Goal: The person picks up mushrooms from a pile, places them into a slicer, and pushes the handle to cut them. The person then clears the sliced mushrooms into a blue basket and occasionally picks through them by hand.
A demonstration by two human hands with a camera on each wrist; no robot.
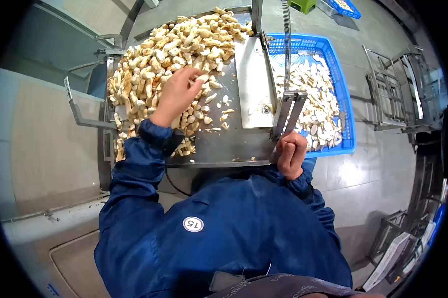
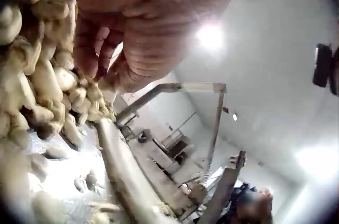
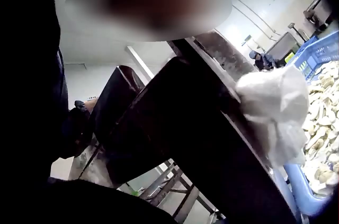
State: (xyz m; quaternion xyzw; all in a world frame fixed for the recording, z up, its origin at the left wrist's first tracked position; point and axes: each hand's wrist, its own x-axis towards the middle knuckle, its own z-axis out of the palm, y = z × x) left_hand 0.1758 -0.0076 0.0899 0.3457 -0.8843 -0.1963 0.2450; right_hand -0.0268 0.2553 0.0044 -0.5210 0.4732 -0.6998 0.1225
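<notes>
A large heap of knobbly, cream-coloured, mushroom-like pieces (image 1: 152, 62) is covering the left part of the metal worktop (image 1: 224, 146) — the pieces are lying tangled at all angles, some showing brownish patches. The left hand (image 1: 178, 95) is pinching one pale piece (image 1: 202, 78) at the heap's right edge, with small fragments (image 1: 226, 111) lying loose just beside. The right hand (image 1: 292, 155), fingers curled, is gripping the low end of a metal lever (image 1: 298, 109) — its paired bars are slanting upward toward a coiled spring (image 1: 287, 49).
</notes>
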